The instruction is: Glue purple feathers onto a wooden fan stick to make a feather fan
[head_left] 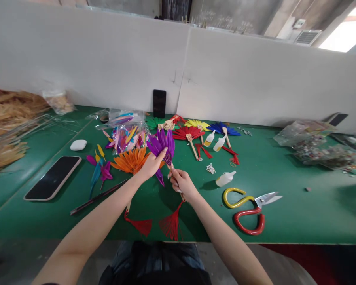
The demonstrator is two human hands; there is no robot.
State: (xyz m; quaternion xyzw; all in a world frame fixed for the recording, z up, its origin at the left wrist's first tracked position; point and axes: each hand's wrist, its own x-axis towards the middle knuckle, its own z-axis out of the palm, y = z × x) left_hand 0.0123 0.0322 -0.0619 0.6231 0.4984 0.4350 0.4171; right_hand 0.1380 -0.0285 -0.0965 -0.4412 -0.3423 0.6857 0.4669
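A purple feather fan (167, 147) is held over the table between both hands. My left hand (152, 164) pinches its purple feathers near their base. Lower down, my right hand (182, 184) is closed round the fan's wooden handle, from which a red tassel (171, 222) hangs. A single purple feather (159, 177) droops below the left fingers. Partly behind my left hand lies an orange feather fan (131, 160), its handle mostly covered by my forearm and its red tassel (141, 226) at the front.
Scissors (256, 206) and a glue bottle (225, 179) lie to the right, near white beads (210, 169). Red (188, 133), yellow (197, 125) and blue (224, 128) fans sit behind. Bagged feathers (127, 136), loose feathers (97, 170) and a phone (53, 178) are left. A white partition (106, 59) stands behind.
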